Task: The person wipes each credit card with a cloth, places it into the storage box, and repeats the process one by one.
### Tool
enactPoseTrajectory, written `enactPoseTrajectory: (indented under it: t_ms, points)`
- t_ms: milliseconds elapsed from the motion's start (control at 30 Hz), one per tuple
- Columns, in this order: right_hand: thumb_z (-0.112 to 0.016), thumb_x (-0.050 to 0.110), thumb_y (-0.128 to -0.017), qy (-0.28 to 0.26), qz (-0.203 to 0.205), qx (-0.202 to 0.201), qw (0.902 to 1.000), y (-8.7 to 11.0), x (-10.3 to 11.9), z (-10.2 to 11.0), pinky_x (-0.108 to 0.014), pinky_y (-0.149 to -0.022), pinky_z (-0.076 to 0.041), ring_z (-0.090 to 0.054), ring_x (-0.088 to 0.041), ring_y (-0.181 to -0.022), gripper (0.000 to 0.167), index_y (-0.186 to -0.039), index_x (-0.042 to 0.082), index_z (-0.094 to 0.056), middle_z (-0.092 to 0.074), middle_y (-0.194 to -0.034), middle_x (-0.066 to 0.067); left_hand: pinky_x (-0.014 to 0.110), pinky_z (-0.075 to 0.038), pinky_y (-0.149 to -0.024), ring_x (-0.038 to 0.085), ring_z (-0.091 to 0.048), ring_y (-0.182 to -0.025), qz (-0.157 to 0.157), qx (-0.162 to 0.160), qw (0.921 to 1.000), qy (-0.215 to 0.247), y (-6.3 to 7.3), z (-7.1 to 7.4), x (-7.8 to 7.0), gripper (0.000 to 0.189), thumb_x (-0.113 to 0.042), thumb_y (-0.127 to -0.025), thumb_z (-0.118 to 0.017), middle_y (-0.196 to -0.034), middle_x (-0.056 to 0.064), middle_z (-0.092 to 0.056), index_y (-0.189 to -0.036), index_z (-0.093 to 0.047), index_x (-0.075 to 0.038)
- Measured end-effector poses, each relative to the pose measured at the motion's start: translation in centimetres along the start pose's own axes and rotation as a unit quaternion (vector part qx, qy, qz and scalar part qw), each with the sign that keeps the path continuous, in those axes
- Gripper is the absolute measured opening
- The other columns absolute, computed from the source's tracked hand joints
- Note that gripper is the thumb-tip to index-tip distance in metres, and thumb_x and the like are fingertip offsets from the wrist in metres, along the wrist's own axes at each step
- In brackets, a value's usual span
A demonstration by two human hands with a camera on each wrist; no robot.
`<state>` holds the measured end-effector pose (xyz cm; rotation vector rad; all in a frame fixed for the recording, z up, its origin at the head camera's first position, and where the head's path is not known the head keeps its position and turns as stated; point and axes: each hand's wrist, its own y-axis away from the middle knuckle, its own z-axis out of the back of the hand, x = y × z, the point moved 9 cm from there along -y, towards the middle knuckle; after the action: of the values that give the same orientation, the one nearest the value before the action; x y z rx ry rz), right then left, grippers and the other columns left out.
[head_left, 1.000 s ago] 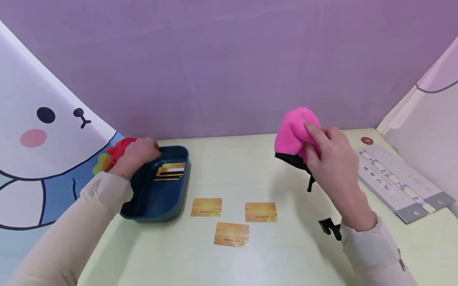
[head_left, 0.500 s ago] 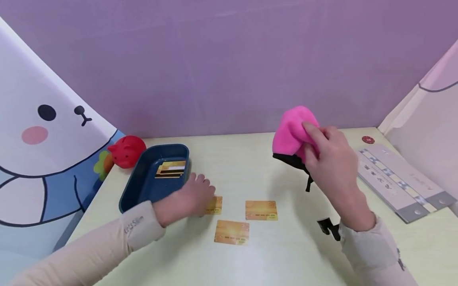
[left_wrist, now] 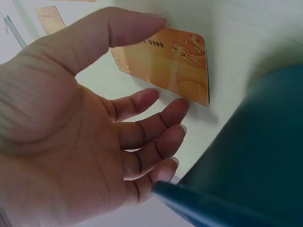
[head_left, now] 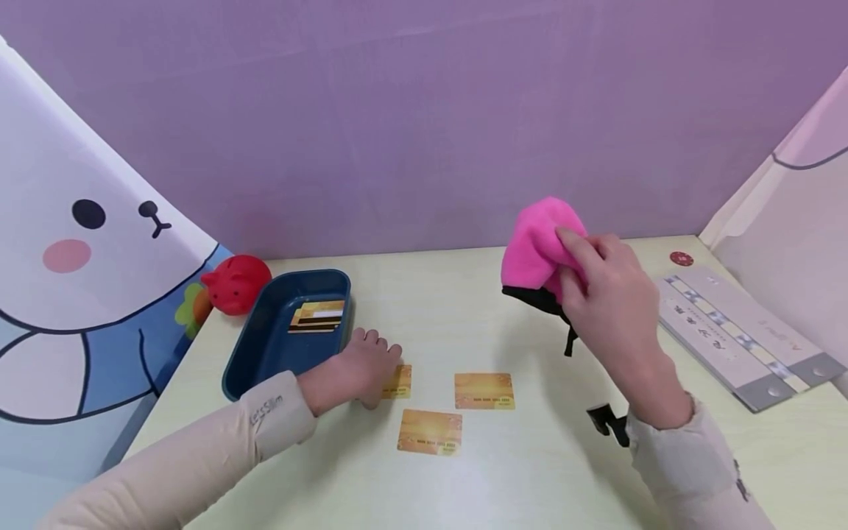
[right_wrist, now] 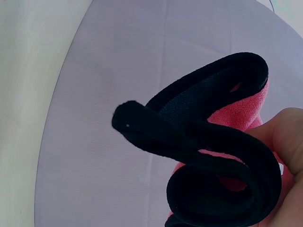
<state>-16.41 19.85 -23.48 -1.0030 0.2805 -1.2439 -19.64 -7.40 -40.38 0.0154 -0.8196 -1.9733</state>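
Note:
My left hand (head_left: 371,366) is low over the leftmost gold bank card (head_left: 397,383), partly hiding it in the head view. Up close, its thumb overlaps that card (left_wrist: 177,66) while the loosely bent fingers lie along the near side, with a gap between thumb and fingers. My right hand (head_left: 612,302) pinches a pink fleece hat (head_left: 539,243) with black trim, held up above the table. The hat's folded black edge (right_wrist: 232,142) and a short strap end face the right wrist camera. Two more gold cards lie close by, one to the right (head_left: 484,391) and one nearer (head_left: 430,432).
A dark blue tray (head_left: 241,368) with several cards in it stands left of my left hand. Behind it sits a red piggy bank (head_left: 238,285). At the right lie a grey booklet (head_left: 748,338), a red chip (head_left: 681,258) and a small black piece (head_left: 604,419). Purple cloth (head_left: 424,132) closes the back.
My left hand has moved from the tray's far left rim to the right and nearer, down over the leftmost card. The right hand with the hat has barely shifted.

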Motion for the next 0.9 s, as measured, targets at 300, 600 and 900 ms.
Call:
enactPoseTrajectory:
  t_ms: [300, 600, 900]
  points:
    - [-0.061, 0.007, -0.092, 0.0, -0.002, 0.002, 1.0, 0.0, -0.1, -0.1, -0.055, -0.062, -0.049, -0.06, -0.038, -0.092, 0.037, -0.128, 0.011, -0.069, -0.065, -0.101, -0.022, 0.046, -0.037, -0.103, 0.026, -0.046, -0.107, -0.01, 0.014, 0.9998, -0.004, -0.4, 0.3, 0.6, 0.066, -0.031, -0.075, -0.086, -0.117, 0.007, -0.062, -0.132, -0.058, -0.014]
    - [-0.062, 0.007, -0.092, 0.001, 0.0, 0.0, 1.0, -0.1, 0.0, 0.0, -0.054, -0.062, -0.05, -0.06, -0.038, -0.092, 0.037, -0.128, 0.01, -0.069, -0.065, -0.101, -0.022, 0.041, -0.042, -0.092, 0.021, -0.05, -0.091, -0.012, -0.006, 0.9937, 0.112, -0.1, 0.9, 1.6, 0.027, -0.017, -0.088, -0.075, -0.097, 0.002, -0.067, -0.115, -0.071, -0.014]
    - [-0.061, 0.008, -0.092, 0.003, -0.002, -0.012, 0.9999, 0.0, -0.1, 0.6, -0.055, -0.063, -0.049, -0.061, -0.038, -0.093, 0.037, -0.128, 0.011, -0.069, -0.066, -0.102, -0.022, 0.031, -0.05, -0.077, 0.018, -0.056, -0.082, -0.087, -0.173, 0.944, 0.267, 2.0, 7.1, 3.2, 0.009, -0.012, -0.097, -0.065, -0.098, 0.002, -0.067, -0.105, -0.066, -0.014]
